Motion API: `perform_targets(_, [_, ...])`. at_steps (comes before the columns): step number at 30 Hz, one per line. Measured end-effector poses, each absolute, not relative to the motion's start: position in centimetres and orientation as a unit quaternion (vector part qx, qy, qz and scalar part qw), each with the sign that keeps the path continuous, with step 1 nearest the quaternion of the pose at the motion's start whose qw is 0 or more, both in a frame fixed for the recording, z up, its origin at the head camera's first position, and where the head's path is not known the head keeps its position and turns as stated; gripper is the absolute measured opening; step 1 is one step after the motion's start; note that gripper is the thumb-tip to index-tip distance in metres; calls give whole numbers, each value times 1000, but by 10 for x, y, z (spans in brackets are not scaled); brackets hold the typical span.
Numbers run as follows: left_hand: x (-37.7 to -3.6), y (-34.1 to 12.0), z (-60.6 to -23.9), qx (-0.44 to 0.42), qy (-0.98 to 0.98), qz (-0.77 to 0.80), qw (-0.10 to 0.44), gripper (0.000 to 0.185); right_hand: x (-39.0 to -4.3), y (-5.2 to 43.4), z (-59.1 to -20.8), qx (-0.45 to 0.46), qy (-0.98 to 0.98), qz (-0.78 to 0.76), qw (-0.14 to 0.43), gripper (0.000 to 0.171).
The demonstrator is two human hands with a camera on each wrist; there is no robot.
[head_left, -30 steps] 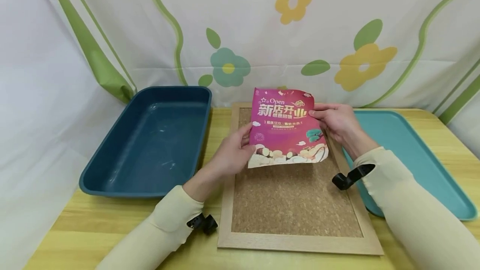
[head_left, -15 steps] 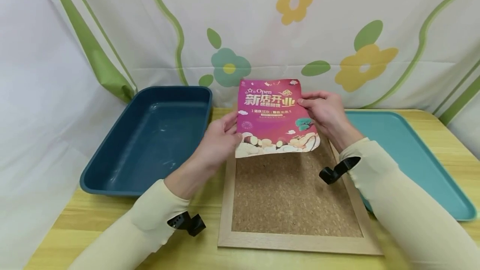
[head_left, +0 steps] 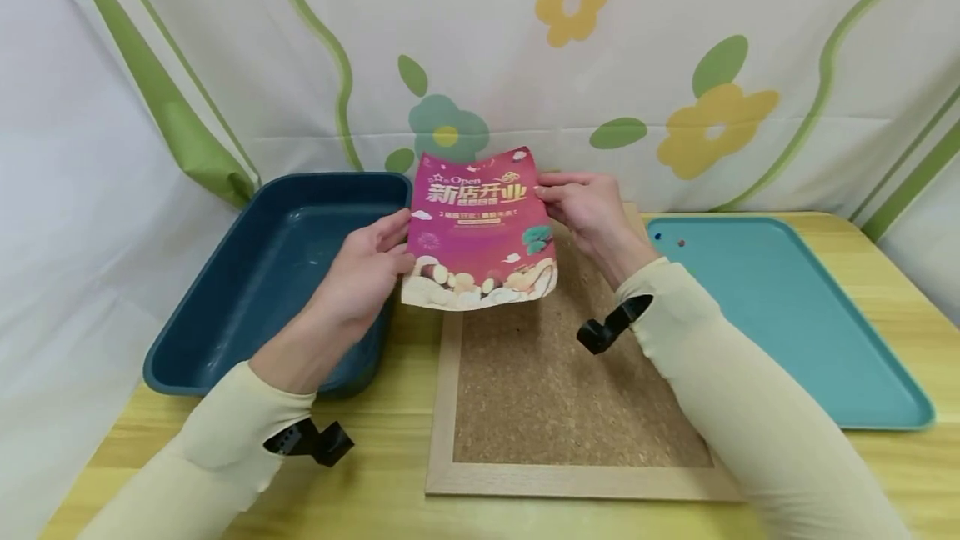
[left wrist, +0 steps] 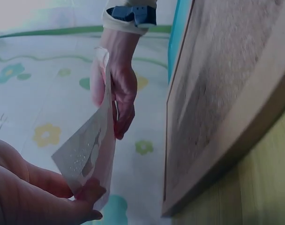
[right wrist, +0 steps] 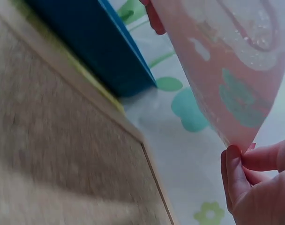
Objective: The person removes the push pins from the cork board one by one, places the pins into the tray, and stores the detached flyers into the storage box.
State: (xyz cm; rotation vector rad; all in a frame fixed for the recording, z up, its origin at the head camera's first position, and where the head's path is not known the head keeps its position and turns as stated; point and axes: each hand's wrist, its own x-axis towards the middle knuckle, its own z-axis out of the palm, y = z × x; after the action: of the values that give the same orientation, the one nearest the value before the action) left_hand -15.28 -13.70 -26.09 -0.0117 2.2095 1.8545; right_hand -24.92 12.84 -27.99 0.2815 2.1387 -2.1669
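A pink printed flyer (head_left: 480,227) is held upright in the air between both hands, above the far left corner of the cork board (head_left: 555,373). My left hand (head_left: 367,269) pinches its left edge. My right hand (head_left: 581,207) pinches its upper right edge. In the left wrist view the flyer (left wrist: 93,150) shows edge-on, with my left hand's fingers (left wrist: 48,197) at its near corner and my right hand (left wrist: 115,91) beyond. In the right wrist view my right hand's fingertips (right wrist: 241,164) pinch the corner of the flyer (right wrist: 222,61).
A deep dark-blue bin (head_left: 202,332) stands at the left. A flat teal tray (head_left: 817,348) lies at the right, with small pins (head_left: 678,242) near its far corner. The wood-framed cork board lies on the yellow table (head_left: 922,473). A flowered curtain hangs behind.
Both hands have carried the flyer up and to the left, from over the cork board's far end toward the blue bin's edge. The grip on it is the same.
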Motion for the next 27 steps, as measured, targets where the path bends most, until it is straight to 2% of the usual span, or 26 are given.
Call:
perform_targets(9, [-150, -183, -259, -6, 787, 603, 128, 71, -253, 72, -289, 87, 642, -761, 32, 31])
perform_targets(19, [-157, -230, -259, -27, 826, 550, 117, 67, -252, 18, -291, 87, 649, -755, 45, 27])
perform_targets(27, [-170, -266, -271, -50, 815, 565, 118, 66, -252, -18, -293, 70, 725, -685, -19, 29])
